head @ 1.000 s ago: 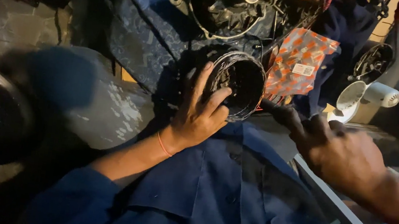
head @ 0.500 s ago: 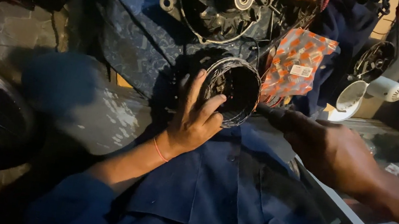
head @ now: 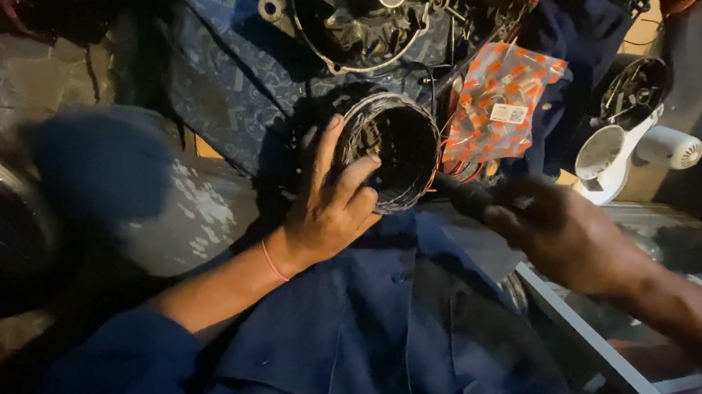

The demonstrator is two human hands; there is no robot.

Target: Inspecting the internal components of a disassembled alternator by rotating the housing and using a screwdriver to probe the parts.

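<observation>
A blue garment (head: pixel 383 357) fills the lower frame. At centre the left hand (head: pixel 333 204) grips one round black ring-shaped part (head: pixel 392 150), thumb on its rim, fingers spread along its left side. Right of centre the right hand (head: pixel 561 231) is blurred; closed around a dark tool (head: pixel 470 195), though I cannot tell for certain. Farther up lie one orange packet (head: pixel 499 104), one black engine casing (head: pixel 360 2) and one white cup (head: pixel 603 159).

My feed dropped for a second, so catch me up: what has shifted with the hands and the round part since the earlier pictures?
The right hand has slid left, bringing its dark tool tip up beside the round stator; contact is too blurred to tell. The left hand stays wrapped on the stator's left rim, thumb over the edge. The orange packet, engine cover and white fan kept their places.
</observation>
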